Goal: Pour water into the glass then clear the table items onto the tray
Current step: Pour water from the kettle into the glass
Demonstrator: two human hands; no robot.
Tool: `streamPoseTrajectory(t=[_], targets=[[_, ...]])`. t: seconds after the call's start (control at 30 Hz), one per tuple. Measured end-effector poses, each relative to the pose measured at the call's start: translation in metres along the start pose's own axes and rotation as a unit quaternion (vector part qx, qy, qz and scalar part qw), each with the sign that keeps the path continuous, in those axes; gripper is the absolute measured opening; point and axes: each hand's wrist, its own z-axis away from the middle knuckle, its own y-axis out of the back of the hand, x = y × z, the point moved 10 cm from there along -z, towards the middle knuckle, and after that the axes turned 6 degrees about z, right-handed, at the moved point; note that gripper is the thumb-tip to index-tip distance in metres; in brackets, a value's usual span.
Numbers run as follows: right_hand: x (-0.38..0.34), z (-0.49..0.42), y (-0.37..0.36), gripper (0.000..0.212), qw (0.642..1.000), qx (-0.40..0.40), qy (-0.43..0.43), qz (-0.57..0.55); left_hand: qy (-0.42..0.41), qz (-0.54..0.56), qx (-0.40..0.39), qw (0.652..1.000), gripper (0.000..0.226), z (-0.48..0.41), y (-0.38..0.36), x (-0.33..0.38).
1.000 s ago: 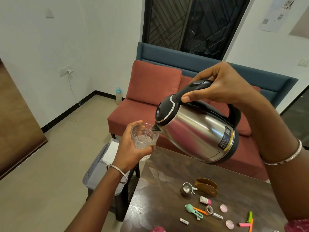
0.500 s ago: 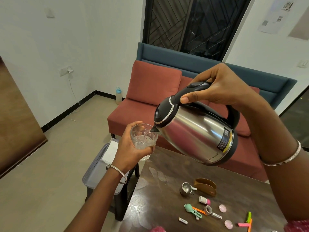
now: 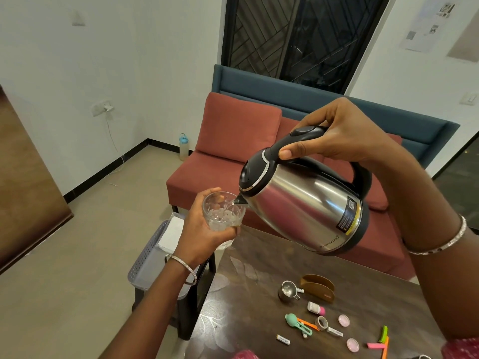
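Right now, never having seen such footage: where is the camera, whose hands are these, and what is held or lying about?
There is no machine: one camera on a person's head looks down at their hands. The left hand holds a clear patterned glass tumbler; the right hand grips a tilted stainless steel kettle with a black handle, spout at the glass's rim. On the dark wooden table lie small items, including a small metal cup. A grey perforated tray stands beside it.
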Motion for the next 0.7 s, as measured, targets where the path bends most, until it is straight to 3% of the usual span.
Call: streamPoseTrajectory(t=[0.7], targets=[[0.0024,-0.0035,-0.0047,0.038,1.0,-0.017,0.011,-0.01,-0.001,-0.008,0.001,1.0,0.082,-0.0009,0.001,-0.0033]])
